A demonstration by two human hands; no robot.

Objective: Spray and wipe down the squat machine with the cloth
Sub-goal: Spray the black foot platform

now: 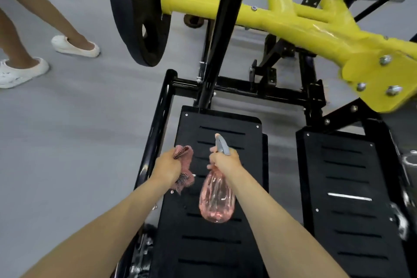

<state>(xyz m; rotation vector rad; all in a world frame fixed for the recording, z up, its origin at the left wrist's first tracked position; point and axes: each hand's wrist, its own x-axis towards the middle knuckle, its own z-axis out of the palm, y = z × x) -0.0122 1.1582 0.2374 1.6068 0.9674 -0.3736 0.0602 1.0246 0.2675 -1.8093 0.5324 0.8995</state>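
Observation:
The squat machine fills the view: a yellow arm (293, 18) crosses the top right, and two black slotted foot plates lie below, a left foot plate (225, 244) and a right foot plate (352, 187). My left hand (167, 168) grips a bunched pink cloth (186, 160) above the left plate's left edge. My right hand (225, 161) holds a clear pink spray bottle (217, 201) by its neck, with a finger at the grey trigger head (222, 145). The nozzle points away from me, over the left plate.
A black weight plate (140, 13) hangs on the machine at the upper left. Another person's legs in white shoes (21, 71) stand on the grey floor (79, 131) at the left. A black upright bar (222, 34) rises between the plates and the yellow arm.

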